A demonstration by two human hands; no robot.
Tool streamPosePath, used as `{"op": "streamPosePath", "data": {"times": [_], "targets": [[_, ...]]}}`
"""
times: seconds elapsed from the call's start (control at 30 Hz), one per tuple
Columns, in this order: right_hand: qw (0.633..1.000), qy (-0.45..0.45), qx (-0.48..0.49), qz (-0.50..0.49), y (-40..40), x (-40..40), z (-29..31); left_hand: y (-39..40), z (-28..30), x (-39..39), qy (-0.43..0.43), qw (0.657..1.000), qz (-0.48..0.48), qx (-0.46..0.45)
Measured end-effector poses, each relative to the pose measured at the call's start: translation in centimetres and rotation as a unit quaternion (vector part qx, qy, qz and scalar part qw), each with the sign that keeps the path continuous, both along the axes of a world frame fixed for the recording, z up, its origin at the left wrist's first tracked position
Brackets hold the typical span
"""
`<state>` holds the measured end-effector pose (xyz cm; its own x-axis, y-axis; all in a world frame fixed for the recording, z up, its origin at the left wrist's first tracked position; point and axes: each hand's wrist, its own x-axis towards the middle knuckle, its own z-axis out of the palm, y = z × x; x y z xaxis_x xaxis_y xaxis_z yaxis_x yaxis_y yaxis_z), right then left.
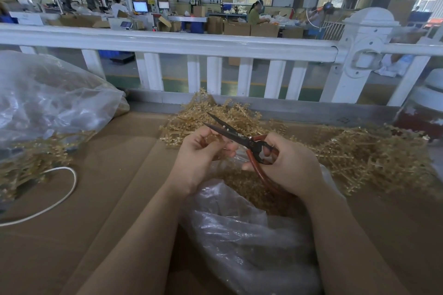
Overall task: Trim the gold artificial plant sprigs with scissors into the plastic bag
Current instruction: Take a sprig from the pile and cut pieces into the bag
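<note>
My right hand [287,165] grips red-handled scissors [242,141] whose dark blades stand apart, pointing up and left. My left hand [201,153] has its fingers curled round a small gold sprig piece [217,137] just under the blades. Both hands hover over an open clear plastic bag [242,242] that holds gold trimmings [242,187]. A pile of gold sprigs [191,117] lies behind the hands, and a larger heap [374,155] spreads at the right.
A big clear bag [48,98] with gold sprigs lies at the left on the brown cardboard-covered table [115,199]. A white cord [60,196] loops near it. A white railing [215,48] runs along the table's far edge. People work at benches beyond it.
</note>
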<state>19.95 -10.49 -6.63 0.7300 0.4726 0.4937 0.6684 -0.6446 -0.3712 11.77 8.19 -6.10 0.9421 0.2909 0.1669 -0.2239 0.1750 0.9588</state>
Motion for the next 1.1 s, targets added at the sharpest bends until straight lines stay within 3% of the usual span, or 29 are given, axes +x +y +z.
{"op": "streamPosePath", "data": {"times": [0.27, 0.8, 1.1], "targets": [[0.999, 0.036, 0.001, 0.014, -0.06, 0.01, 0.26, 0.08, -0.10, 0.01, 0.000, 1.000, -0.003, -0.007], [1.000, 0.020, 0.010, 0.012, 0.02, 0.13, 0.21, 0.21, -0.37, 0.30, -0.009, 0.999, -0.018, 0.045], [0.996, 0.081, 0.046, 0.007, 0.05, 0.12, 0.45, 0.06, 0.07, 0.11, -0.005, 1.000, -0.027, -0.013]]}}
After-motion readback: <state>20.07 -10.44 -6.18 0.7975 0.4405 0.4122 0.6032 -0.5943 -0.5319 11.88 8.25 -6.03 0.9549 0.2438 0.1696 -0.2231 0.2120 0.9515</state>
